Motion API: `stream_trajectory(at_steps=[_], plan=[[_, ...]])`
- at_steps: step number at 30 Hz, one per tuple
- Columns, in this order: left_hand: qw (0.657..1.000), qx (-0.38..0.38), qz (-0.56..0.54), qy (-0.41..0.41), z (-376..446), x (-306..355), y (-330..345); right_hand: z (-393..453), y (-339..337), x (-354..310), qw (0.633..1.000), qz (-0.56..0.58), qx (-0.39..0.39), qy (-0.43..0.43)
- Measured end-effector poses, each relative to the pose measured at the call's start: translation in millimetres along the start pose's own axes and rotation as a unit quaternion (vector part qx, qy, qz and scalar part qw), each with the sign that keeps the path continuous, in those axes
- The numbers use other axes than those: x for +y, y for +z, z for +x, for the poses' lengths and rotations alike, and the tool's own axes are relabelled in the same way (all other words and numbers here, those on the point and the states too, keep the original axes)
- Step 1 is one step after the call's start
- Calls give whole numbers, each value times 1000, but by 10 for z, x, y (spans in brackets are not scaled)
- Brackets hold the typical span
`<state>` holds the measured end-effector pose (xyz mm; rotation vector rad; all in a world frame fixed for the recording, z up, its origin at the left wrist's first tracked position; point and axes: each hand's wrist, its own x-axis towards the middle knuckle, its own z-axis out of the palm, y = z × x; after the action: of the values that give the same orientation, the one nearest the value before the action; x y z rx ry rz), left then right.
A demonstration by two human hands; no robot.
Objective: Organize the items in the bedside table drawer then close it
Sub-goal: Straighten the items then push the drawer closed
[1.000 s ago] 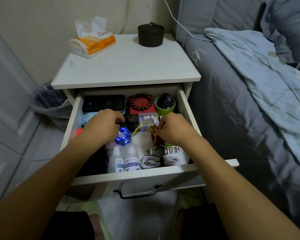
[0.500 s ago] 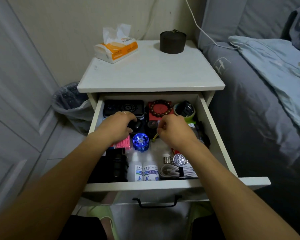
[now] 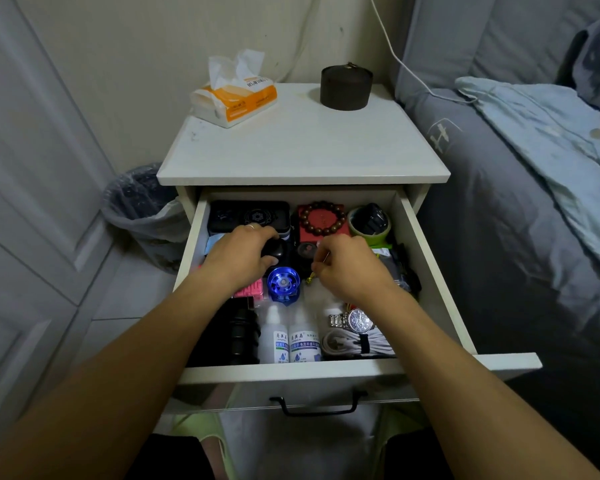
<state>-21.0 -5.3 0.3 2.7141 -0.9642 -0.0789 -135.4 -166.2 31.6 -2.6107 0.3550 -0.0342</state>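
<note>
Your drawer (image 3: 426,271) is pulled well out of the desk (image 3: 302,147), and both of your hands work near its middle, just apart from each other. Your left hand (image 3: 238,259) curls over a small black case (image 3: 274,250), gripping it from above, likely so that you can shift it without disturbing its neighbours. Your right hand (image 3: 349,268) pinches something thin and yellowish beside the blue spinner (image 3: 283,284); what it is stays too small to tell.

Take the spinner as your landmark. Behind it, along the back wall, sit a black box (image 3: 248,214), a bead bracelet (image 3: 321,218) on a red box and a green cup (image 3: 368,223). In front of it, two white bottles (image 3: 291,337) lie side by side, probably laid flat so the drawer can slide shut. Left of those is a dark bundle (image 3: 232,334); right of them, a watch (image 3: 355,320) rests above a coiled cable (image 3: 357,341).

You have little open room: things touch or nearly touch all round the spinner, so any move probably means lifting rather than sliding. Nothing seems to rise above the rim, which should let the drawer close. The handle (image 3: 317,405) hangs free below the front edge, with your knees just under it.
</note>
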Motion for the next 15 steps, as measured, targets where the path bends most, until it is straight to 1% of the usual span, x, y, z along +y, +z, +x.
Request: stream_trajectory(at_steps=[3,6,8,11,13,15], plan=[[999,13,-42,-18,-91,27,-94,-87,-58,17,1000,6,-9,-8],[995,-38,-88,-22,-285,49,-176,-225,-72,2,997,-12,-63,-35],[995,-69,-71,-17,-422,33,-214,-294,-51,-20,994,-19,-98,-48],[995,-94,-31,-17,-578,-3,-276,-338,13,-80,985,-32,-165,-29],[992,-116,-31,-24,-675,-3,-333,-343,54,-161,976,-65,-210,-4],[989,-138,-39,-26,-784,11,-390,-340,78,-265,964,-119,-236,11]])
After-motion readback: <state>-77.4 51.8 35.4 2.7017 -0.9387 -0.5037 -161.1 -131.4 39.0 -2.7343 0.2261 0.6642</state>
